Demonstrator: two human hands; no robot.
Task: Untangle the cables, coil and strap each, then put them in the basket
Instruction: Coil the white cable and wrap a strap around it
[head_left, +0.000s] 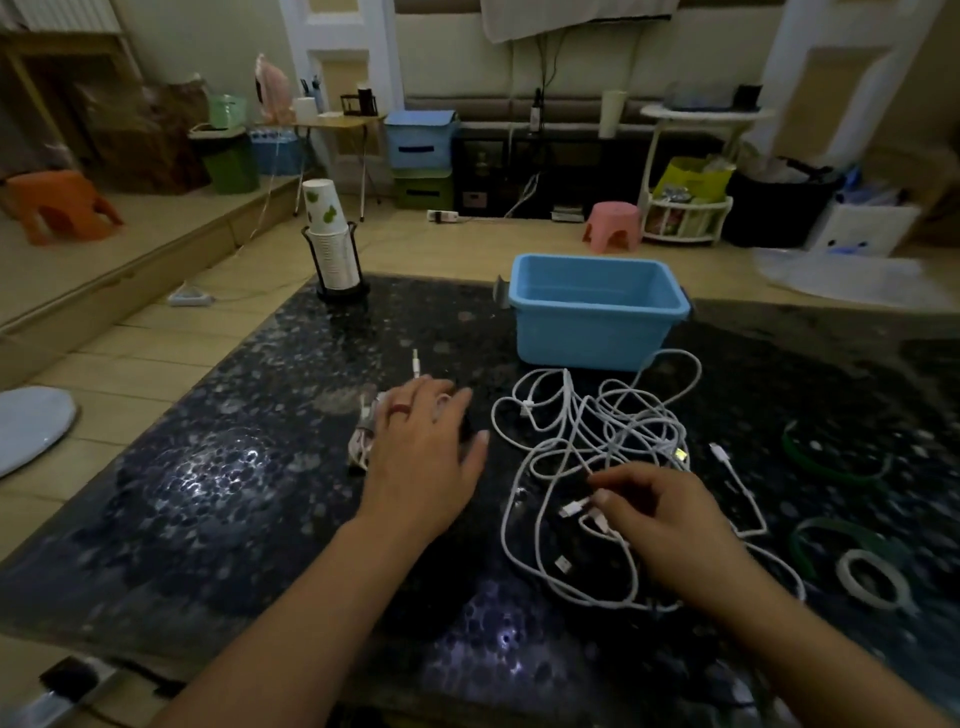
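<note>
A dark speckled tabletop (234, 493) with a glossy surface fills the lower part of the view. On its far side stands a light blue plastic basket (592, 332), rectangular with a flared rim; nothing can be seen inside it. Just in front of the basket, right of centre, lies a loose tangle of white cables (597, 431): thin cords looping over one another in wide open curves, with several small white plugs showing among them, one loop reaching back to touch the basket's near wall. At the far left corner a black wire holder carries a stack of paper cups (332, 244) printed with green shapes. The left hand (421, 457), wearing a red ring, lies palm down with fingers straight and slightly spread, resting on a small bundled cable (363, 431) whose white plug sticks out beyond the fingertips. The right hand (660, 525) is at the near edge of the tangle, fingers curled, thumb and forefinger pinching a white plug end of the cables. To the right, well apart from the tangle, lie curved green straps (831, 467) and a smaller white strap (872, 577) rolled into a ring.
</note>
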